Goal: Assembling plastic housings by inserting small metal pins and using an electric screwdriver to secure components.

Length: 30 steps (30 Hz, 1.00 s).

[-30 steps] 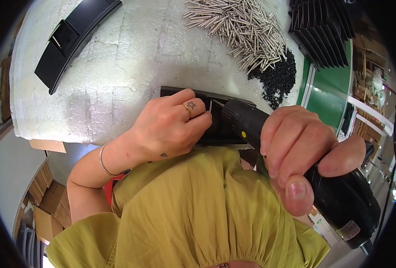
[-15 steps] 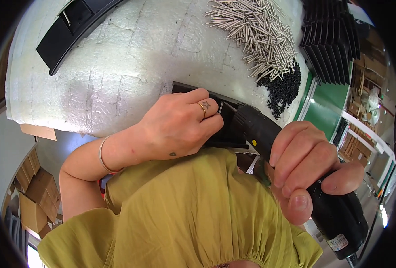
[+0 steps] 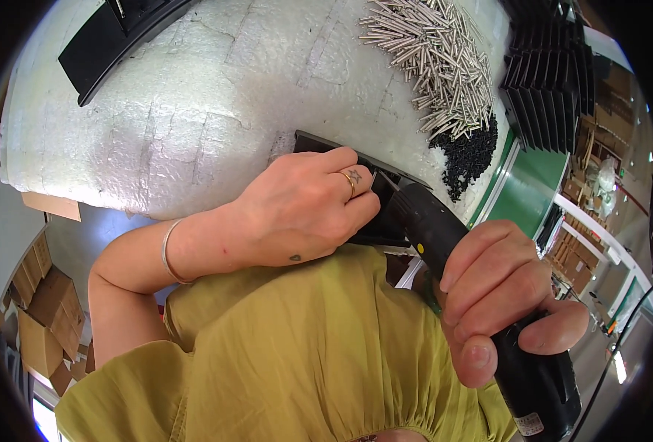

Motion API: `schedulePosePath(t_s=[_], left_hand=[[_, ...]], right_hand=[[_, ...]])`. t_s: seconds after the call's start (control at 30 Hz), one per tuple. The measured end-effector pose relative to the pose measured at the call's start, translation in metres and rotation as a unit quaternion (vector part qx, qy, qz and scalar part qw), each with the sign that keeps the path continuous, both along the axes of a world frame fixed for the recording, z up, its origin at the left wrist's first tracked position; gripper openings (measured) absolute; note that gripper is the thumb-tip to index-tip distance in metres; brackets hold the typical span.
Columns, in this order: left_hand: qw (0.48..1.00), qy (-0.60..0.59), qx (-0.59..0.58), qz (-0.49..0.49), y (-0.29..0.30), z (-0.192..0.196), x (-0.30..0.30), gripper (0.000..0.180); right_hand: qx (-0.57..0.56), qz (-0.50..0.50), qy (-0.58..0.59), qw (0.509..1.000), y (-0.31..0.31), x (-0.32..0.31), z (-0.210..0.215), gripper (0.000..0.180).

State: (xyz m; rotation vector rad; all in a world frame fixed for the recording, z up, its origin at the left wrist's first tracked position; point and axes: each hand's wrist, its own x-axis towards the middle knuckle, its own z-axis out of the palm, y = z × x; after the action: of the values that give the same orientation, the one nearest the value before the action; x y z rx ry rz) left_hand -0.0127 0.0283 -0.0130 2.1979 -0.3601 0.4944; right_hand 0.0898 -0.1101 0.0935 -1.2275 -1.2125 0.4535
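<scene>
My right hand (image 3: 507, 295) is wrapped round a black electric screwdriver (image 3: 433, 225), which slants up and left with a yellow dot on its side. Its thin bit points at a black plastic part (image 3: 393, 175) lying at the near edge of the padded surface. Curled over that part is my left hand (image 3: 308, 193), with a ring on one finger and a bangle on the wrist. The fingertips are hidden, and so is whatever small thing they may pinch. I cannot tell whether the bit touches a screw.
A heap of thin silver metal pins (image 3: 444, 62) lies on the white wrapped surface (image 3: 194, 118), beside a pile of small black pieces (image 3: 470, 158). Black panels (image 3: 544, 88) are stacked at the far right. Another black part (image 3: 113, 48) sits far left. Cardboard boxes (image 3: 50, 317) stand below.
The screwdriver's rear end and my right hand have swung slightly left and down. My left hand stays on the black plastic part. The whole view has shifted a little.
</scene>
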Motion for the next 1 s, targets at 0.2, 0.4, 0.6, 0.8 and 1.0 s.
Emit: schedulePosePath(t_s=[0.2,0.4,0.6,0.8,1.0], left_hand=[[1.0,-0.001,-0.011,-0.001,-0.001,-0.001,0.001,0.01],[1.0,0.003,-0.017,-0.002,0.0,0.0,0.0,0.014],[1.0,0.012,-0.017,-0.003,0.001,0.0,-0.001,0.019],[0.999,0.038,-0.008,-0.015,0.001,0.003,-0.001,0.014],[0.996,0.091,0.006,-0.011,0.002,0.021,-0.005,0.043]], right_hand=[[-0.01,-0.016,0.011,1.0,0.004,0.0,0.002,0.032],[-0.022,-0.014,0.02,0.999,0.008,0.004,0.003,0.032],[-0.026,-0.014,0.02,0.999,0.007,0.003,0.001,0.032],[0.075,-0.051,0.062,0.994,-0.002,0.002,-0.003,0.029],[0.109,-0.229,0.026,0.967,-0.029,0.012,0.008,0.025]])
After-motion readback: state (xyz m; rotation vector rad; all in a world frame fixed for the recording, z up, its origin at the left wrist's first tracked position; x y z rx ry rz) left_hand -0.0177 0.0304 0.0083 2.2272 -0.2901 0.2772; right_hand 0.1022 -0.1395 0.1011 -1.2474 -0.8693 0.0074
